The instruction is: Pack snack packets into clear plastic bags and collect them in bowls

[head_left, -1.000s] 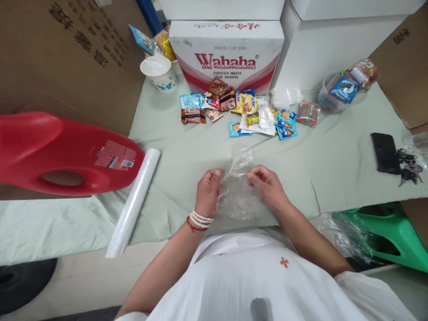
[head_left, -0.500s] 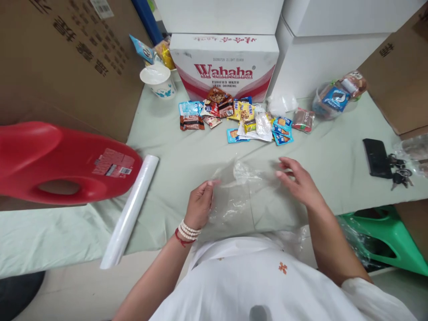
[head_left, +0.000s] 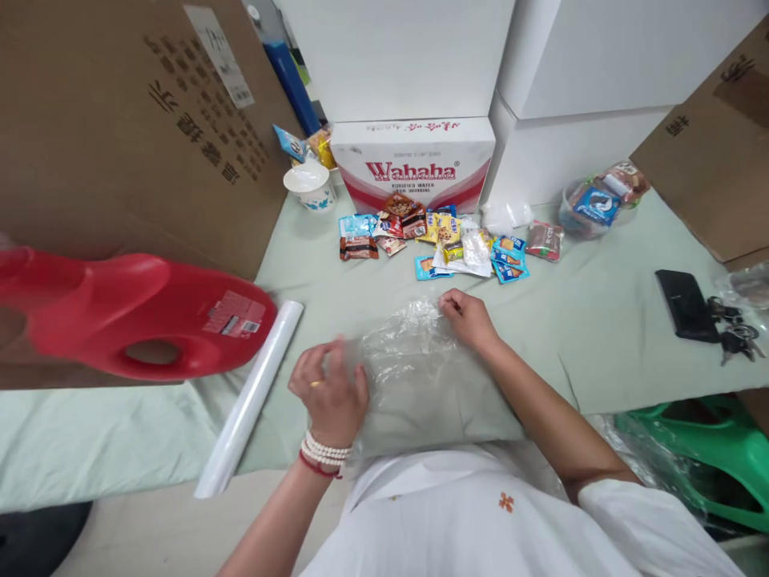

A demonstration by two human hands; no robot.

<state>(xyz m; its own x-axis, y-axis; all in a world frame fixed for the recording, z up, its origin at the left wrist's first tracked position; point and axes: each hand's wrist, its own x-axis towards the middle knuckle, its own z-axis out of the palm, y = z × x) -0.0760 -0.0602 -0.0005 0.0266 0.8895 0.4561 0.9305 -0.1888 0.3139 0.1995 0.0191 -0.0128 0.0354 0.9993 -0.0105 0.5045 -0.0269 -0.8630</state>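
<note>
A clear plastic bag (head_left: 414, 353) is stretched out over the green cloth in front of my body, its lower part close to my white shirt. At its upper right edge, my right hand (head_left: 469, 318) pinches the film between thumb and fingers. My left hand (head_left: 332, 390) is at the bag's left side, with fingers spread and slightly blurred; no firm grip on the film shows. Beyond the bag lies a heap of small wrapped snacks (head_left: 393, 227), with blue sachets (head_left: 509, 258) at its right end.
A red plastic jug (head_left: 180, 353) and a white roll (head_left: 252, 401) lie to the left. Behind the snacks stand a Wahaha carton (head_left: 414, 164) and a paper cup (head_left: 311, 186). On the right are a snack-filled tub (head_left: 592, 210), a black phone (head_left: 686, 304), keys (head_left: 736, 332) and a green stool (head_left: 690, 457).
My right hand has moved left and closed on the bag's edge. My left hand has let go of the film, opened and shifted left. The bag lies more spread out.
</note>
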